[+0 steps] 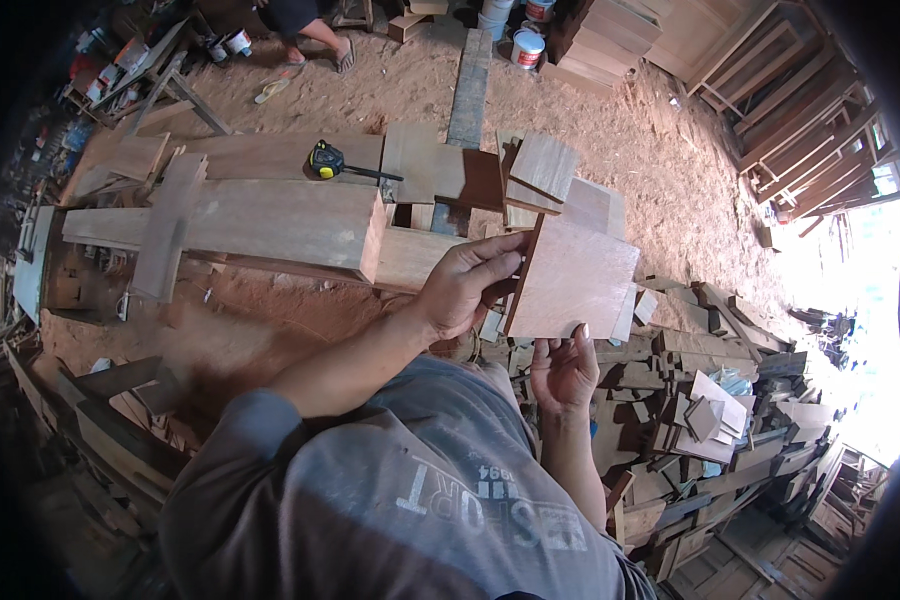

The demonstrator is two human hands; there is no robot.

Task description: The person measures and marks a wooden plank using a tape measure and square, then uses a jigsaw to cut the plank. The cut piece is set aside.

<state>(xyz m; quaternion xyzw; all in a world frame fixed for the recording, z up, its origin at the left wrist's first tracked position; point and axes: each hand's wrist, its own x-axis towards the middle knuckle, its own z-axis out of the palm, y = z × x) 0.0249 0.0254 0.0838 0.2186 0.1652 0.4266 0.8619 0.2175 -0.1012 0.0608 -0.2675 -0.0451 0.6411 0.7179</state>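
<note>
A square reddish plywood piece is held up near the middle, tilted, with a darker left edge. My left hand grips that left edge, thumb on top and the other fingers partly hidden behind it. My right hand holds the lower edge, thumb against the face. Another pale piece shows behind it at the right; whether I hold that too, I cannot tell. Just beyond lie stacked short boards and long planks on a makeshift bench. A black and yellow tape measure rests on a plank to the left.
A person's bare leg and foot show at the top, near a loose sandal. White buckets and cartons stand at the back. Frames lean at the right. Piled offcuts fill the lower right; cluttered shelving is upper left.
</note>
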